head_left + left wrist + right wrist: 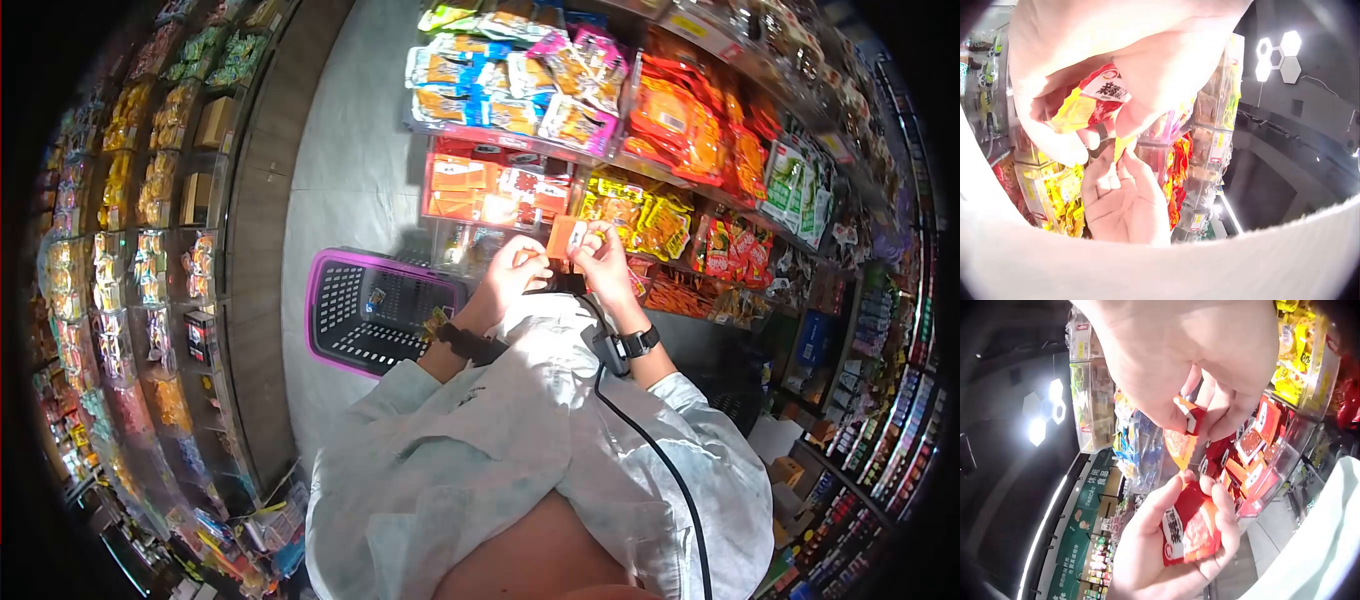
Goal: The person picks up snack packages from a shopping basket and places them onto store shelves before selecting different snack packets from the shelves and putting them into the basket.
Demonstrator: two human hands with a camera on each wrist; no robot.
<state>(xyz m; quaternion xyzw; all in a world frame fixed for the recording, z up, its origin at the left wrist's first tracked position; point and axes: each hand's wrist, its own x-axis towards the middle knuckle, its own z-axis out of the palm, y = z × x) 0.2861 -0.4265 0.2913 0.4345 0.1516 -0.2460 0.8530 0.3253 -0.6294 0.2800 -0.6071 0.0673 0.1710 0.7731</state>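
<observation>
Shirt: pale, loose (470,420), filling the lower middle of the head view.
Cable: black (680,470), curving over the shirt from a small box (610,352) beside the watch (641,342) on the right wrist.
Left hand: at the centre of the head view (512,272), fingers curled, thumb and fingers gripping the packet.
Right hand: just beside it, to the right (604,262), thumb and fingertips pinched together on an orange end (1179,447).
Packet: red and orange with a white panel of dark characters (1191,522), in the left hand, lower middle of the right wrist view; the orange end meets the left fingertips there, though I cannot tell whether the two are joined.
Bin: clear, just above the hands in the head view, filled with red and orange packs (465,180).
Bags: yellow ones (660,225) right of that bin; blue and pink ones (445,72) at upper middle; orange ones (672,118) at upper right.
Basket: black with a purple rim (336,300), on the grey floor (335,140) left of the hands, a few small packs inside.
Shelves: rows of bagged goods (155,200) down the left side.
Sign: green (1075,531), lower left of the right wrist view.
</observation>
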